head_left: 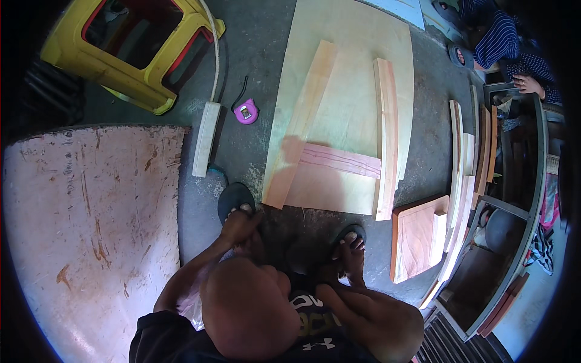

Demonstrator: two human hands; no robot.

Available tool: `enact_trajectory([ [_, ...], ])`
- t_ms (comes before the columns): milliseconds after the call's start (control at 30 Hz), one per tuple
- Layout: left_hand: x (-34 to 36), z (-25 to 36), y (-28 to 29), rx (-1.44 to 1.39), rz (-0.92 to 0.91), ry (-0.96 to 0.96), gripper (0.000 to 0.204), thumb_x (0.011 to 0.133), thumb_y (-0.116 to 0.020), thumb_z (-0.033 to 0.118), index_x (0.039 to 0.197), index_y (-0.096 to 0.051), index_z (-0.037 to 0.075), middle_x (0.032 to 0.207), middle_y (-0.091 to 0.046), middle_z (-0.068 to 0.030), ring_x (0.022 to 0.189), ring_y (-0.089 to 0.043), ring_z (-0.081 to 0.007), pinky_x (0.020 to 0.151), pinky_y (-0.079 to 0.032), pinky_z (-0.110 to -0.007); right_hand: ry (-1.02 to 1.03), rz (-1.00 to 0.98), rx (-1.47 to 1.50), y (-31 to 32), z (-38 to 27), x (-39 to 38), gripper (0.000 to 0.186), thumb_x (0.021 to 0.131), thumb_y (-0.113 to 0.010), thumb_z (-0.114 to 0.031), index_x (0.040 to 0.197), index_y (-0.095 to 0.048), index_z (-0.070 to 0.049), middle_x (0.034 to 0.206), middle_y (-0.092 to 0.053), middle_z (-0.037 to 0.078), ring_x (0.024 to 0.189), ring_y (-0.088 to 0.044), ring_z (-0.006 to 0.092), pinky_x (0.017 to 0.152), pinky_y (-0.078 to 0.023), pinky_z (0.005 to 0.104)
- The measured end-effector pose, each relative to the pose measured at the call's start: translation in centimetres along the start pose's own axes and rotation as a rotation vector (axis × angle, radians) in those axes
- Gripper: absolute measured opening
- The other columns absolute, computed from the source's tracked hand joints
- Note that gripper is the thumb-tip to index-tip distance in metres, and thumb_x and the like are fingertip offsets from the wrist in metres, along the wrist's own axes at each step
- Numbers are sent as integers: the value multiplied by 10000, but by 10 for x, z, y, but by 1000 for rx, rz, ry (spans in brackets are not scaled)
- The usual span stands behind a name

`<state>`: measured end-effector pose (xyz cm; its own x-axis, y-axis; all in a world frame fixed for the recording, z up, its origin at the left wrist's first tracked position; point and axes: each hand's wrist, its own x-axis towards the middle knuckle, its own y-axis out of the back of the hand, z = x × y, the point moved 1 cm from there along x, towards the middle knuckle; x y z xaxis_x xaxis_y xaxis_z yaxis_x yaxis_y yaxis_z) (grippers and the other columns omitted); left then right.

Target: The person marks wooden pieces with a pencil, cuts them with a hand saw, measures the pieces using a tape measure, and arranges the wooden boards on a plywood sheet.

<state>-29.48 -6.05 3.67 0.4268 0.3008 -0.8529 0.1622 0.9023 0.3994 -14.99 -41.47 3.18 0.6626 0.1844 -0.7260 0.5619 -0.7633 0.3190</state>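
I squat with my left hand (241, 225) down at my left foot, just behind the toes. Its fingers blend with the foot, so their shape is unclear. My right hand is lost in shadow between my right knee and right foot, and its fingers do not show. Ahead of my feet lies a plywood sheet (351, 78). On it rest two long wooden strips, a left one (308, 103) slanting and a right one (386, 139) nearly straight. A shorter grained board (340, 161) lies crosswise between them. Neither hand touches this wood.
A purple tape measure (246, 112) and a white power strip (207, 139) lie left of the plywood. Farther left are a yellow stool (145, 78) and a worn board (121, 212). At right are a wooden panel (414, 242), several planks, a metal frame (532, 163) and another person's hand (529, 86).
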Motion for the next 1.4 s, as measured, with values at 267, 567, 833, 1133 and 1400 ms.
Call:
enact_trajectory([
  [267,-2,6,5,11,-18,-8,682,1004,-433,567,938,-715,-51,755,-697,-271,782,-722,-421,818,-576,-491,38,45,-144,2,8,3,383,951,-647,-287,684,-700,-17,635,-685,82,605,-631,154,604,-496,319],
  [567,2,-3,-2,16,53,-89,684,1020,-428,528,855,-710,-73,589,-669,-190,553,-703,-317,600,-610,-401,14,35,1,-1,4,3,366,944,-657,-249,667,-667,-10,620,-675,88,568,-630,158,559,-500,311],
  [833,2,-3,-3,40,83,-86,610,987,-480,493,942,-716,-67,778,-706,-272,788,-727,-409,797,-580,-484,52,60,-163,4,15,6,410,945,-653,-280,665,-708,15,642,-696,91,613,-642,164,648,-516,300],
  [1133,6,-12,-5,64,46,-54,624,972,-489,516,1028,-698,-69,944,-697,-329,948,-687,-482,916,-517,-518,-7,60,-152,-2,3,-1,393,948,-651,-271,663,-657,0,632,-682,89,620,-645,160,652,-516,309],
  [1400,15,1,-5,17,-72,-44,666,998,-455,539,1003,-704,-78,874,-703,-314,918,-696,-479,895,-527,-518,-25,300,-303,5,44,13,583,934,-594,-526,786,-767,10,724,-732,144,949,-705,269,1140,-338,413],
])
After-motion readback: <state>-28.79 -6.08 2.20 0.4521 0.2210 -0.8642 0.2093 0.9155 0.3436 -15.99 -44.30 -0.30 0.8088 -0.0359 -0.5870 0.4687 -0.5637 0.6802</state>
